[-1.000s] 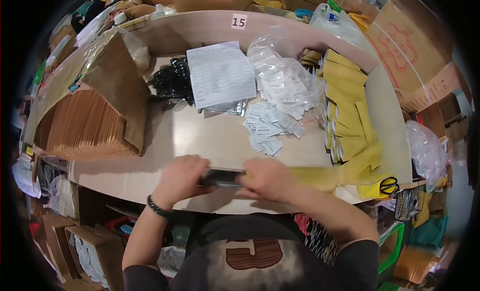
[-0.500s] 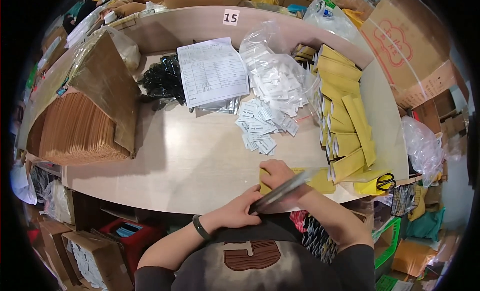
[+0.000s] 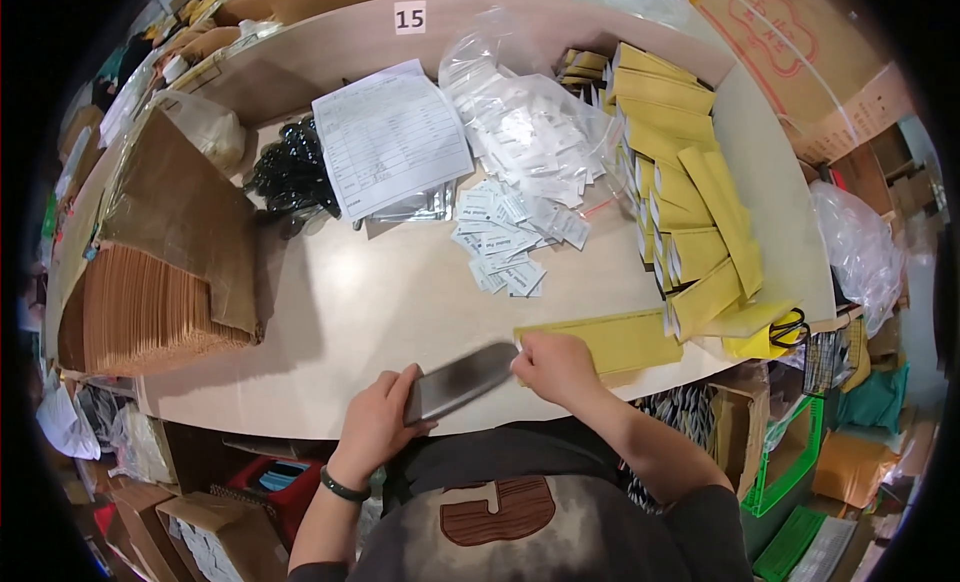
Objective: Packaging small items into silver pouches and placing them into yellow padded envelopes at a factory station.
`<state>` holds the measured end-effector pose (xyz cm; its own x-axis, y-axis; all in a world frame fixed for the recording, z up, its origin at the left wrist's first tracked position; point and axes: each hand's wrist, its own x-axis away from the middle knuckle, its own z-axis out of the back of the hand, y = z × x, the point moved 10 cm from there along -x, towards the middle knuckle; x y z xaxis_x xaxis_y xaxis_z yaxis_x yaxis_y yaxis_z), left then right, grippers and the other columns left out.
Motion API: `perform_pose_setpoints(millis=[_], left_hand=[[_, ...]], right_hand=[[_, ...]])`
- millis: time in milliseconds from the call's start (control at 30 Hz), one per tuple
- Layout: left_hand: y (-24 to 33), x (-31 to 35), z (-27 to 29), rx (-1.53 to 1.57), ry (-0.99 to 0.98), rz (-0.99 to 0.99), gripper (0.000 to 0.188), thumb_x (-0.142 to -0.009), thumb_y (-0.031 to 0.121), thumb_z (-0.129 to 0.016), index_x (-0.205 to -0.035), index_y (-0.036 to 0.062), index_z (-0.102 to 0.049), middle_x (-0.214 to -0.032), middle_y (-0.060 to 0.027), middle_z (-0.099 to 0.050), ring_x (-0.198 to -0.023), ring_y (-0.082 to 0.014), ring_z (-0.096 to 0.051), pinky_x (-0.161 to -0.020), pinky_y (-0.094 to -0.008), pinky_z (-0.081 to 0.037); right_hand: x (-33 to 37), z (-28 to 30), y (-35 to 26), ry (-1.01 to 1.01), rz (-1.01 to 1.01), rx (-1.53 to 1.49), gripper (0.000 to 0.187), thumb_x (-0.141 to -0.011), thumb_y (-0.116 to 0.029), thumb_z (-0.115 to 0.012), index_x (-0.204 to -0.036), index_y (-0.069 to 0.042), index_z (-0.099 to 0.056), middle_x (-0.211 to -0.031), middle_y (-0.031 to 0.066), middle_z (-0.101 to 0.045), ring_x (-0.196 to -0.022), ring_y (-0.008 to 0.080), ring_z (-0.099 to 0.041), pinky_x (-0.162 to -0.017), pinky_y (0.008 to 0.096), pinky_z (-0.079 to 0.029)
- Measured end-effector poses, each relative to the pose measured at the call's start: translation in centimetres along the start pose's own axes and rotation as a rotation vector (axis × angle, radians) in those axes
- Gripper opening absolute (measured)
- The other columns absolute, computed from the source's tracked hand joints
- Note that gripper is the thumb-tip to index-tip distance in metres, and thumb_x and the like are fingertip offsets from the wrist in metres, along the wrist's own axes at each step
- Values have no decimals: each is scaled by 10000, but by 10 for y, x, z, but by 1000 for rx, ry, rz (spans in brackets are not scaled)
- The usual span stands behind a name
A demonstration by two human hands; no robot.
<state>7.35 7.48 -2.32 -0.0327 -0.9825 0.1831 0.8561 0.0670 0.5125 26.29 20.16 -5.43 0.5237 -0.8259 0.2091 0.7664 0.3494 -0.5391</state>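
A long, flat, dark grey piece (image 3: 462, 384) with a dull sheen spans the gap between my two hands, slanting up to the right. It is slightly blurred, and I cannot tell its exact kind. My left hand (image 3: 380, 417) is closed on its left end, thumb below and fingers above. My right hand (image 3: 558, 369) has its fingers curled in at the piece's right end, seemingly pinching it. Under and beside my right hand, a yellow envelope (image 3: 630, 342) lies flat along the table's near edge.
Small white sachets (image 3: 500, 237) lie mid-table before a clear bag (image 3: 530, 132) of more. Yellow envelopes (image 3: 680, 192) are piled right, near black scissors (image 3: 790, 328). A carton (image 3: 180, 202) of brown card stands left. A printed sheet (image 3: 390, 137) lies beside black glossy packets (image 3: 295, 172).
My left hand has moved left with the dark piece, which now lies lower and flatter. My right hand has shifted slightly lower, and more of the yellow envelope shows.
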Motion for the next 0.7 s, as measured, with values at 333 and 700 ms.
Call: perform_pose_setpoints(millis=[333, 700], left_hand=[[-45, -101, 56, -47, 374, -103, 485, -834, 169, -694, -1274, 10, -566, -1274, -186, -587, -1163, -369, -565, -973, -426, -482], [-64, -279, 144, -307, 493, -173, 325, -922, 287, -618, -1175, 86, -655, -1096, -171, -658, -1120, -377, -584, -989, -475, -442]], right_hand=[[-79, 104, 1, 492, 154, 15, 129, -861, -182, -641, -928, -74, -667, -910, 164, -669, -862, 363, -641, -751, 476, -508], [-157, 87, 78, 497, -16, 201, 213, -939, -195, -560, -979, -31, -690, -1049, 175, -664, -1016, 323, -636, -886, 412, -514]])
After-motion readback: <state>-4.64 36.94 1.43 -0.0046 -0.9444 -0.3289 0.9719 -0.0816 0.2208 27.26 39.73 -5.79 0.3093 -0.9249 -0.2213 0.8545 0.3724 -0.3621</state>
